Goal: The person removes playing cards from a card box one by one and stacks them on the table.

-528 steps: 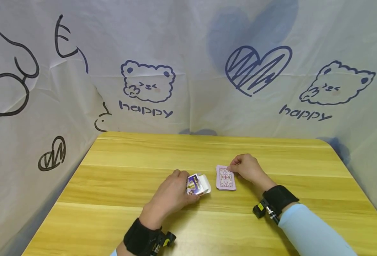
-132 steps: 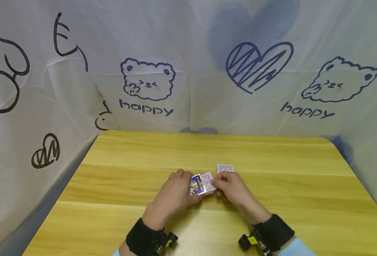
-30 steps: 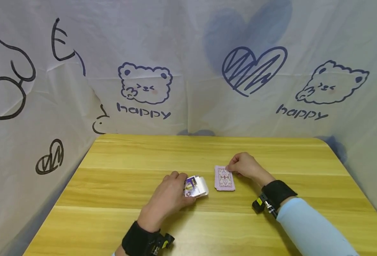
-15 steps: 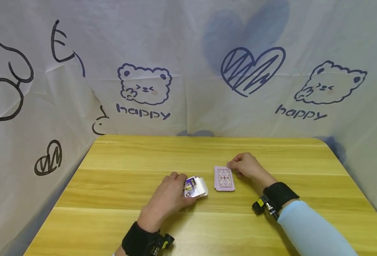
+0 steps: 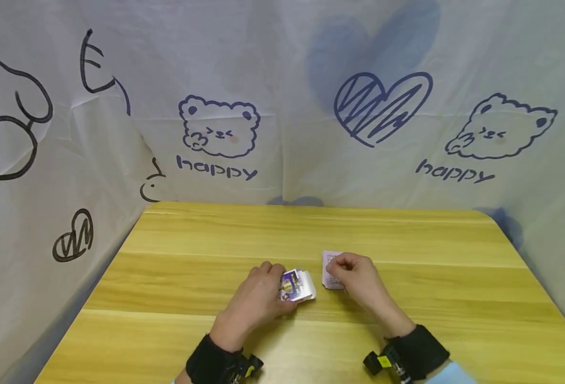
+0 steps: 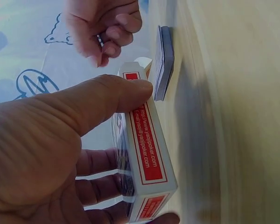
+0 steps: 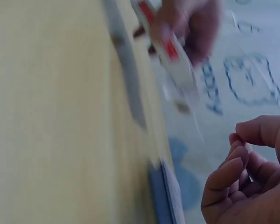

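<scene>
My left hand (image 5: 256, 296) grips a small card box (image 5: 297, 286) above the table, its open flap end facing right. In the left wrist view, the thumb lies along the box's red-and-white side (image 6: 147, 144), with fingers curled on the other side. My right hand (image 5: 359, 277) hovers over the stack of playing cards (image 5: 329, 277), partly hiding its patterned backs. In the right wrist view, its thumb and index fingertips (image 7: 245, 130) meet and the other fingers curl; no card shows between them. The stack (image 7: 165, 193) lies flat, apart from the box.
The pale wooden table (image 5: 191, 240) extends around both hands. White cloth (image 5: 301, 133) with drawn bears and hearts hangs behind it and at the sides. Each wrist wears a black band with a small camera.
My right hand has come from the stack's far right corner towards me and to the left, now over the stack. The left hand keeps its grip on the card box, nearly in place.
</scene>
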